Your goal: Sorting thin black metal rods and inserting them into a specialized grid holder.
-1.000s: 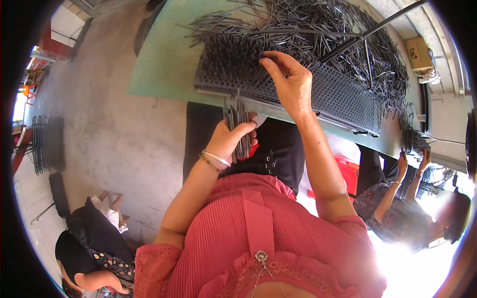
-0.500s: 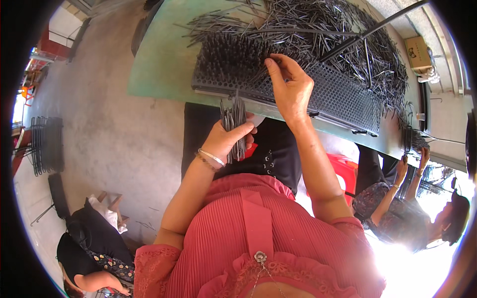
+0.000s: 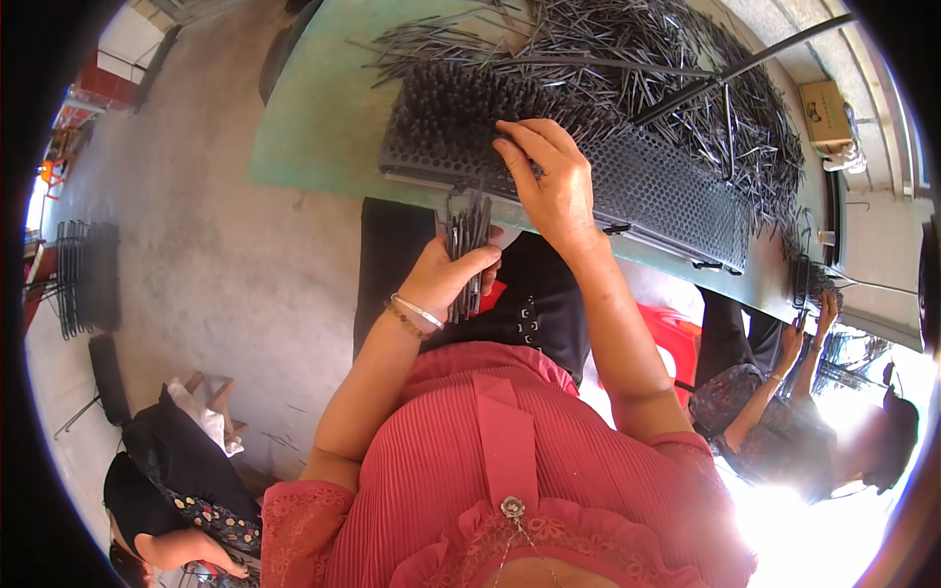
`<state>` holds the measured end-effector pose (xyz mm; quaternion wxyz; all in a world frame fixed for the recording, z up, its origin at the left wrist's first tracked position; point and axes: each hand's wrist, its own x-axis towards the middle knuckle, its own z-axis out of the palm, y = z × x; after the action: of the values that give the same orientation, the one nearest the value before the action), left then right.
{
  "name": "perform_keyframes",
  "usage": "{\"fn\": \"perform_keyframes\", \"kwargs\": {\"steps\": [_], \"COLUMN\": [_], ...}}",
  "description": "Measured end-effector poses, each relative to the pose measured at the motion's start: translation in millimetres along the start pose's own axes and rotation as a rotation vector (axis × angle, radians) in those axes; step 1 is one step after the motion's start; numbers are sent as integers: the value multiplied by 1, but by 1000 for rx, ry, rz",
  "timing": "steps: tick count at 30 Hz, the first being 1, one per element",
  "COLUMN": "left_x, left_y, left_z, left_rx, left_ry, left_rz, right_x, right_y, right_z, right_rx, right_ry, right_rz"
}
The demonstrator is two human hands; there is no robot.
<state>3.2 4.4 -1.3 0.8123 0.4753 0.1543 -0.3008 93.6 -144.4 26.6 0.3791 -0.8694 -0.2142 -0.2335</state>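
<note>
My left hand (image 3: 441, 277) is closed around a bundle of thin dark rods (image 3: 469, 227), held roughly upright just in front of the table edge. Above the rack, my right hand (image 3: 555, 188) has its thumb and fingertips pinched together; whatever is between them is too small and dark to make out. Below those fingertips lies a long black perforated rack (image 3: 676, 201). Many short dark rods (image 3: 441, 103) stand upright in the holes of its left part, while the holes on its right part show bare.
Behind the rack, a large heap of loose dark rods (image 3: 676, 83) covers the green table (image 3: 304, 127). A black metal bar (image 3: 765, 49) slants over the heap. One person (image 3: 774, 412) works at the right; another person (image 3: 186, 490) is at lower left. A red stool (image 3: 671, 338) stands beside me.
My right hand has moved left and slightly toward me along the rack, fingers still pinched. My left hand keeps the bundle in nearly the same place.
</note>
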Motion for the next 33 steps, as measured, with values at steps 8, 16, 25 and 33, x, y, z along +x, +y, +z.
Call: {"fn": "perform_keyframes", "kwargs": {"steps": [8, 16, 25, 33], "left_x": [0, -3, -3, -1], "left_y": [-1, 2, -1, -2], "left_z": [-1, -1, -2, -3], "left_rx": [-30, -7, -25, -36], "left_ry": [-21, -50, -72, -93], "left_rz": [-8, -46, -41, -46], "right_x": [-1, -7, -1, -4], "right_y": [-7, -11, -10, -13], "right_z": [-5, -6, -11, -11], "right_rx": [64, 71, 32, 35], "right_ry": [-71, -9, -97, -118], "right_rz": [53, 199, 76, 52]}}
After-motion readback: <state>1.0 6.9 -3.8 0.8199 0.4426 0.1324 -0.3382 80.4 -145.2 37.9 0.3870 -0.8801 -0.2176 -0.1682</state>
